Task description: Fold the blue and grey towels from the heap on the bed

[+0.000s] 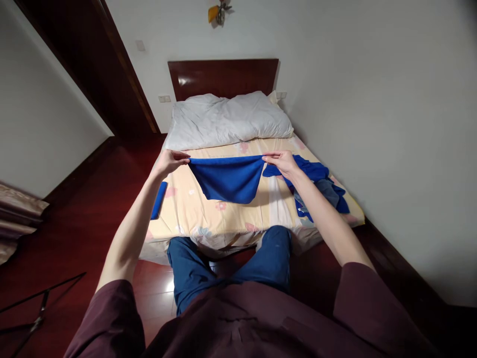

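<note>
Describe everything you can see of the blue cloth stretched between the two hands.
The blue cloth is plain, with a soft-looking, fabric surface. Its upper edge is drawn nearly straight between the left hand and the right hand, each pinching a top corner. Below, it hangs slack and narrows toward a curved lower edge. It is spread out above the patterned bed sheet; whether its lower edge touches the sheet cannot be told.

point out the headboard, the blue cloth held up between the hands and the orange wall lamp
headboard point(225, 77): head view, middle of its front face
blue cloth point(228, 180): head view, middle of the hanging part
orange wall lamp point(213, 14): head view, its orange shade
</note>
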`<state>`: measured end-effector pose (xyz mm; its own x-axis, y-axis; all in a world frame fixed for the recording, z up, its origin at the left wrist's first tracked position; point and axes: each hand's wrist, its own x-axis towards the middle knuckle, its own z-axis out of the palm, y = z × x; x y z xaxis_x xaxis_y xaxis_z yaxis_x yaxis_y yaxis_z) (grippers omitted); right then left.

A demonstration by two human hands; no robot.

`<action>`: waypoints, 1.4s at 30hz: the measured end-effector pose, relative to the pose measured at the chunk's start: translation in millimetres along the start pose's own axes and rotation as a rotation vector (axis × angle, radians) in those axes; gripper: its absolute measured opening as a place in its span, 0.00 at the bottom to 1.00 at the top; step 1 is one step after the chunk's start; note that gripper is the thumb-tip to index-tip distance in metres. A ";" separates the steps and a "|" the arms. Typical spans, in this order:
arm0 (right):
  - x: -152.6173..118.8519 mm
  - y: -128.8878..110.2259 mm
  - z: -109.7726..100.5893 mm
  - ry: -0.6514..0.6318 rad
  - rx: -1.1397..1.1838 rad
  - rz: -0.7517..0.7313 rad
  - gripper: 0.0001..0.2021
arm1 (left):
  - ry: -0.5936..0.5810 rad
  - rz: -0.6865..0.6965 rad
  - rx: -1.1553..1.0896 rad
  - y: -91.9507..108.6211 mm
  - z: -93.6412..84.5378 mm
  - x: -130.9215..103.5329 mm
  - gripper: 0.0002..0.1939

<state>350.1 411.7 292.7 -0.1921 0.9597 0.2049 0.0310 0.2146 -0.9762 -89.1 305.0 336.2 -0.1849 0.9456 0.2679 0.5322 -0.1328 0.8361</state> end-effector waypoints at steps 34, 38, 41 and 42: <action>28.5 148.1 27.9 0.022 -0.238 -0.083 0.19 | 0.158 0.055 -0.033 -134.7 79.2 9.4 0.13; -52.4 224.7 47.9 -0.043 -0.252 0.175 0.15 | 0.005 -0.197 0.053 -201.8 125.0 -82.0 0.13; -104.2 266.1 66.8 -0.013 -0.265 0.413 0.11 | -0.107 -0.367 0.104 -240.0 157.1 -138.2 0.14; -116.4 275.2 71.6 -0.003 -0.268 0.455 0.11 | -0.117 -0.415 0.098 -248.6 165.0 -152.3 0.16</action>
<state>310.7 346.0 -4.8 -0.1037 0.9663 -0.2356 0.3612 -0.1841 -0.9141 -56.9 243.1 8.6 -0.3073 0.9410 -0.1415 0.5096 0.2883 0.8107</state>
